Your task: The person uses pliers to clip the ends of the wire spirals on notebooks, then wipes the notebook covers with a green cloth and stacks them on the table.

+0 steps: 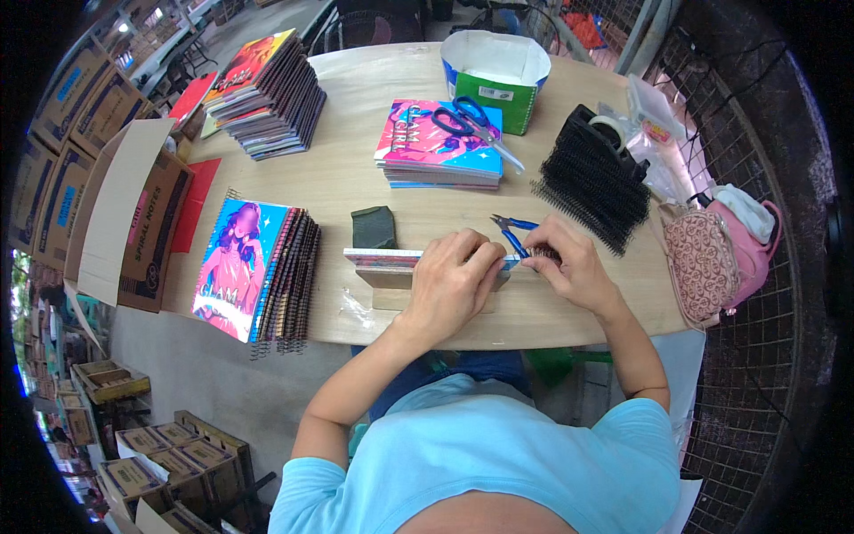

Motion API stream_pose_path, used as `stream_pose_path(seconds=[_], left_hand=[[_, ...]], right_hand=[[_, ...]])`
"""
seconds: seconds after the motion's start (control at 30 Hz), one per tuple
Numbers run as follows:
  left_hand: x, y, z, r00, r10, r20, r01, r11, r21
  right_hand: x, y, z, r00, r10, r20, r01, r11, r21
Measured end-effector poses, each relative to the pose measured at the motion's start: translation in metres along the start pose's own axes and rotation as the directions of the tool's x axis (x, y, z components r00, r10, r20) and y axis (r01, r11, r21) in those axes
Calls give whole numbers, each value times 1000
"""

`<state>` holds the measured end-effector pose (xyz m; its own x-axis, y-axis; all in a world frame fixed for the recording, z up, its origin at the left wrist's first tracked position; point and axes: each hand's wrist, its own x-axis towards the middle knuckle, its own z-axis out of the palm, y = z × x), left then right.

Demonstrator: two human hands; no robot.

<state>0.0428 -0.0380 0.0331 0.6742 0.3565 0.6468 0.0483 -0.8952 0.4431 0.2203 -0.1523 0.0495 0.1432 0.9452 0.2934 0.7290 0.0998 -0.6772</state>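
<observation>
My left hand (455, 285) is closed over an unbound notebook (382, 258) standing on its long edge, with the page edges up. At its right end my right hand (574, 271) pinches a dark spiral wire (547, 254), mostly hidden by the fingers. Small pliers with blue handles (511, 235) sit against the right fingers, jaws pointing away from me; whether that hand also grips them I cannot tell. Beneath the notebook is a light wooden block (391, 300), partly covered. A dark green block-like piece (373, 228) lies just behind.
Wire-bound notebooks (238, 258) are stacked at left, another tall stack (267, 93) behind. Scissors (467, 125) rest on a notebook pile (436, 160) below a green-and-white carton (498, 76). Black spiral coils (596, 178) and a pink bag (743, 240) are at right, a cardboard box (133, 214) at left.
</observation>
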Motion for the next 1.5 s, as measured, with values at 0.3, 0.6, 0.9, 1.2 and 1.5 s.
stream_pose_path(seconds=[0.3,0.6,0.9,1.2,1.5], left_hand=[[-8,-5,-6,999,25,39,-22,997,-78],[-17,1,8,994,95,50,-103,980,172],[-11,9,9,998,50,31,-54,990,127],[-17,-7,-24,997,-72,1,71,980,186],[-17,-10,-29,997,-73,-7,74,986,147]], right_hand=[[12,4,-2,977,-174,127,189,975,-118],[156,3,108,765,-198,613,354,924,-143],[158,34,99,745,-384,546,475,880,-29],[57,55,-19,708,-280,649,6,921,390],[61,42,-9,826,-58,561,-77,974,214]])
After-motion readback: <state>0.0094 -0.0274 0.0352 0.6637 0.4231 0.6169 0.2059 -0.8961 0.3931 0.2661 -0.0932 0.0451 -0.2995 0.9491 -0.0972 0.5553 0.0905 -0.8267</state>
